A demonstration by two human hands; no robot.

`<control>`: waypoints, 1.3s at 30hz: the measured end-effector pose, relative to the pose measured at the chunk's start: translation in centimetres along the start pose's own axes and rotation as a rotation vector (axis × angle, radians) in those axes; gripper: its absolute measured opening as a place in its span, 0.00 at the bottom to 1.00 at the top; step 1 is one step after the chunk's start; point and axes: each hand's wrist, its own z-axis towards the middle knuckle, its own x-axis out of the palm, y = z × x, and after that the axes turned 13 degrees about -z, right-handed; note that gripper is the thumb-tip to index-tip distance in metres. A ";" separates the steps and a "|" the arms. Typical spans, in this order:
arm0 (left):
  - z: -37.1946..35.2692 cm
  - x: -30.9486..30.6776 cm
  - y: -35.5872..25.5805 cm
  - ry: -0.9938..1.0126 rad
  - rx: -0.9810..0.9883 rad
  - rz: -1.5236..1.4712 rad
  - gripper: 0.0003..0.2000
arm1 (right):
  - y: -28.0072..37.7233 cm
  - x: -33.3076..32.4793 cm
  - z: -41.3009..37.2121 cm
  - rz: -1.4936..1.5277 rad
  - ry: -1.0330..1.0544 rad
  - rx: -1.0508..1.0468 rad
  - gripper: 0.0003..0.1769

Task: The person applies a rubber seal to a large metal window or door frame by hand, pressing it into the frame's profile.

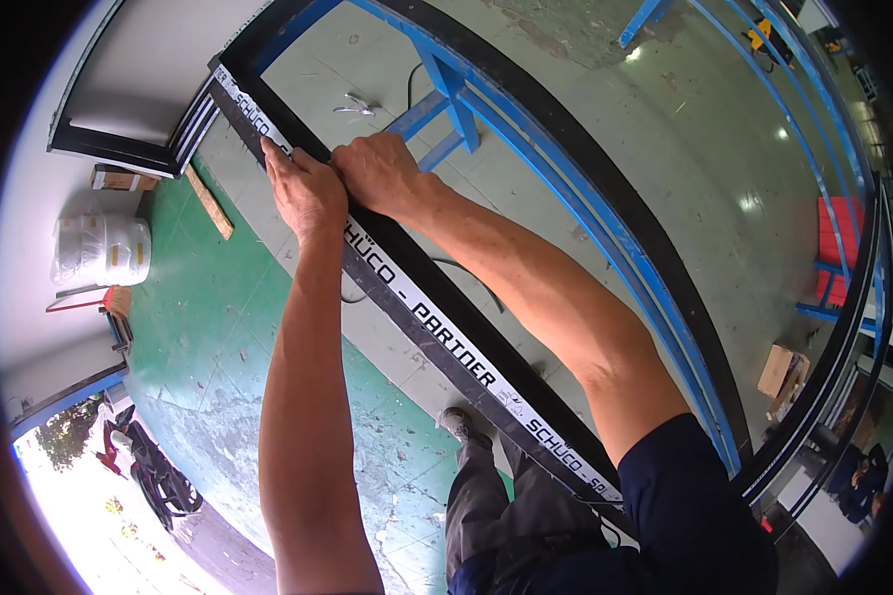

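A long black frame (442, 307) runs diagonally across the view, with printed white tape reading "SCHÜCO - PARTNER" (422, 312) along it. My left hand (306, 190) lies on the taped bar near its upper end, fingers stretched out toward the far corner. Right beside it, my right hand (379, 173) is closed at the inner edge of the same bar, knuckles up. Whatever its curled fingers hold is hidden. The frame rests along a blue metal stand (456, 99).
Pliers (355, 104) lie on the floor beyond the bar. Another black frame (119, 149) leans at the upper left. Wrapped white rolls (102, 248), a broom (117, 300) and a wooden strip (208, 203) are at left. A motorcycle (154, 471) stands outside. Red panels (840, 248) and a cardboard box (784, 375) are at right.
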 end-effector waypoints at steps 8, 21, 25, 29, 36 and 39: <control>0.0 0.2 0.4 -0.020 0.025 0.032 0.29 | -0.2 -5.0 -13.2 0.040 0.098 -0.022 0.16; 0.0 -0.1 -0.1 0.008 -0.015 0.063 0.30 | -0.3 -6.1 -15.5 0.033 0.123 -0.047 0.16; 0.0 0.0 0.1 0.004 0.002 0.055 0.30 | 0.3 -7.9 -17.5 -0.035 0.277 -0.019 0.14; 0.0 -0.2 0.0 0.023 -0.005 0.060 0.30 | -0.1 -7.0 -19.3 0.058 0.175 -0.031 0.13; 0.3 -0.2 0.2 0.039 -0.007 0.059 0.30 | -0.4 -7.0 -20.6 0.127 0.103 -0.042 0.15; 0.3 -0.2 0.1 0.041 -0.036 0.070 0.31 | -0.1 -8.0 -21.9 0.060 0.062 -0.053 0.16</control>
